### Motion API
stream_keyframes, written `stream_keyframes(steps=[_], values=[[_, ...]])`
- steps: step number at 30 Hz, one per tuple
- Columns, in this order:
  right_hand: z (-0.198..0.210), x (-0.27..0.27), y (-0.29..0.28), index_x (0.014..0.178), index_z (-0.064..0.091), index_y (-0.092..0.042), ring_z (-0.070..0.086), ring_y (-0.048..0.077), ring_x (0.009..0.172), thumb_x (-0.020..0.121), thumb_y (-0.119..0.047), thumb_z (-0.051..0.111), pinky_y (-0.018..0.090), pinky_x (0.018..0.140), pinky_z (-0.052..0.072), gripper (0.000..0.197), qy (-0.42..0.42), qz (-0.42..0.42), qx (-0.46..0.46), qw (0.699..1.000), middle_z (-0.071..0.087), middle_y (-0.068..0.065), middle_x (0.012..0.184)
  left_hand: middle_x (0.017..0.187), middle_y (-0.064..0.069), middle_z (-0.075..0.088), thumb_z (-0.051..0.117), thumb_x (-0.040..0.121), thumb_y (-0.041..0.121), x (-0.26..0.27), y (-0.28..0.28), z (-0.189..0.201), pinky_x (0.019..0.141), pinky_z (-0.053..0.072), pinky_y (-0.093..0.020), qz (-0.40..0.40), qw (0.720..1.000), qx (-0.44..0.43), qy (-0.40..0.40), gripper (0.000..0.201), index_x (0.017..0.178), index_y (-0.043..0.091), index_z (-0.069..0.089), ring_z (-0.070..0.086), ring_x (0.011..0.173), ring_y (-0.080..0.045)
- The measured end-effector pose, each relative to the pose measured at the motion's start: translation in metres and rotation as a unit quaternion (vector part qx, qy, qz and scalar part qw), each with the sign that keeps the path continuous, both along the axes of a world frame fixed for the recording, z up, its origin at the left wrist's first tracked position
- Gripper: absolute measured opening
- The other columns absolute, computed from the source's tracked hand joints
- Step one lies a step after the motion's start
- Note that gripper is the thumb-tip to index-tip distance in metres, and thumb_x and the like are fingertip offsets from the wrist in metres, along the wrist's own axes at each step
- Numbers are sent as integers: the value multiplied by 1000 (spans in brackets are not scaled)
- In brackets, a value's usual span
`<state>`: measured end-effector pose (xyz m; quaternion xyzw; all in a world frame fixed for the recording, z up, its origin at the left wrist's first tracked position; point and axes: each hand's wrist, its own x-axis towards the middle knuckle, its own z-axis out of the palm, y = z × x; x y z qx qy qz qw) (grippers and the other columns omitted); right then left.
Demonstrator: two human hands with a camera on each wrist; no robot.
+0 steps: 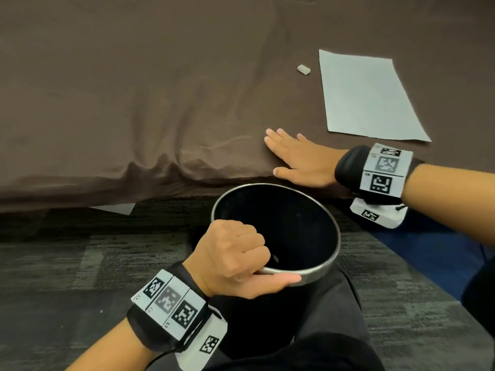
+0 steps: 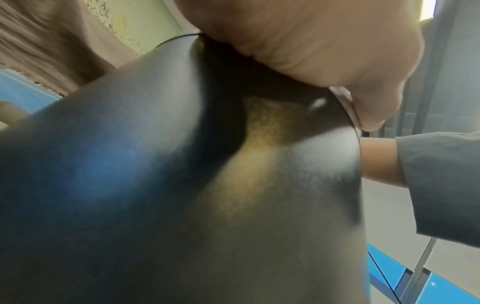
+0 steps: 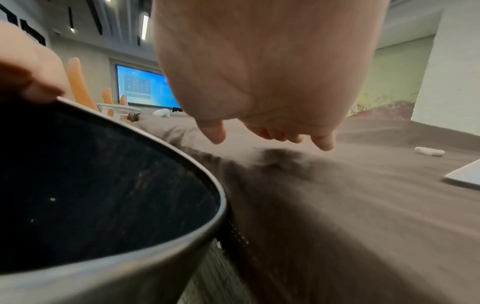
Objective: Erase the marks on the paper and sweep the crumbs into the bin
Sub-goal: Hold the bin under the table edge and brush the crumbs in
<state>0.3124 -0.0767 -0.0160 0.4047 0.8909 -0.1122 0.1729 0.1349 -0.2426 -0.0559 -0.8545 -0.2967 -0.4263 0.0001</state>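
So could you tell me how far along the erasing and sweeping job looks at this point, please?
Done, apparently: the paper shows no marks, and the eraser lies set aside beside it. In hand: the left hand holds the bin at the table edge while the flat right hand rests on the cloth above it. Left: crumbs are too small to see, so I cannot confirm the sweeping.

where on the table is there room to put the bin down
The widest bare patch is the brown cloth left of the eraser. A narrower strip lies between paper and right hand. The near edge by the bin, which the left hand grips, is crowded.
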Motion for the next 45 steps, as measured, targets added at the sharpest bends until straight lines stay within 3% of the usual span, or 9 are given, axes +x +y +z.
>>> stream_keyframes(steps=[9, 15, 18, 23, 28, 32, 36, 41, 45], values=[[-11, 6, -19, 152, -8, -12, -17, 17, 146, 101, -48, 20, 45, 120, -1, 69, -4, 80, 24, 996, -18, 3, 159, 45, 2, 26, 78, 81, 40, -4, 7, 5, 42, 18, -25, -8, 999, -14, -44, 64, 43, 14, 33, 18, 48, -9], [13, 29, -65, 143, 43, -28, 47, 9, 130, 97, -47, 27, 25, 110, 34, 52, 194, 110, -152, 963, 55, -1, 139, 45, 2, 27, 78, 81, 41, -6, 8, 8, 49, 16, -23, -10, 999, -15, -48, 63, 43, 14, 34, 17, 51, -9], [14, 23, -37, 148, 34, -23, 28, 3, 140, 99, -48, 27, 21, 115, 23, 56, 238, 43, -35, 970, 34, -5, 153, 45, 2, 26, 77, 81, 40, -6, 9, 11, 43, 17, -26, -11, 999, -19, -39, 64, 43, 14, 34, 19, 45, -11], [-7, 2, 1, 153, -2, -14, -14, 13, 146, 97, -55, 19, 45, 121, 3, 73, 34, 17, -18, 999, -13, 1, 160, 45, 1, 25, 77, 82, 40, -7, 10, 9, 38, 18, -30, -13, 999, -24, -41, 65, 42, 13, 33, 20, 42, -13], [-4, 18, -51, 153, 15, -17, -6, 4, 146, 100, -45, 23, 31, 121, 1, 60, 54, 213, -109, 969, 6, -6, 161, 44, 1, 26, 78, 81, 40, -7, 9, 8, 43, 18, -28, -9, 998, -23, -52, 65, 41, 13, 34, 19, 45, -12], [6, 21, -37, 152, 23, -16, -1, 3, 147, 100, -44, 28, 22, 120, 5, 59, 154, 153, -41, 975, 10, -7, 160, 44, 1, 26, 78, 81, 40, -7, 10, 9, 40, 19, -29, -14, 998, -30, -46, 65, 41, 12, 34, 19, 44, -12], [-5, 9, 0, 153, -1, -11, -16, 17, 146, 96, -57, 20, 45, 120, 5, 76, 3, 35, 20, 999, -17, 5, 159, 44, 2, 26, 78, 81, 40, -6, 9, 11, 39, 19, -28, -15, 998, -34, -43, 66, 42, 13, 33, 20, 42, -12], [-4, 4, -47, 154, 11, -15, -7, 13, 148, 102, -39, 27, 32, 120, -4, 59, 51, 189, -79, 977, -2, 2, 161, 44, 0, 27, 77, 82, 40, -6, 8, 10, 45, 18, -26, -11, 998, -27, -52, 65, 42, 12, 35, 21, 44, -13], [0, 4, -40, 153, 18, -14, -7, 11, 148, 102, -39, 31, 30, 120, 0, 58, 150, 130, -38, 979, 0, 1, 161, 45, 0, 27, 78, 82, 39, -6, 8, 9, 41, 20, -28, -14, 998, -29, -45, 65, 41, 11, 35, 22, 43, -14]])
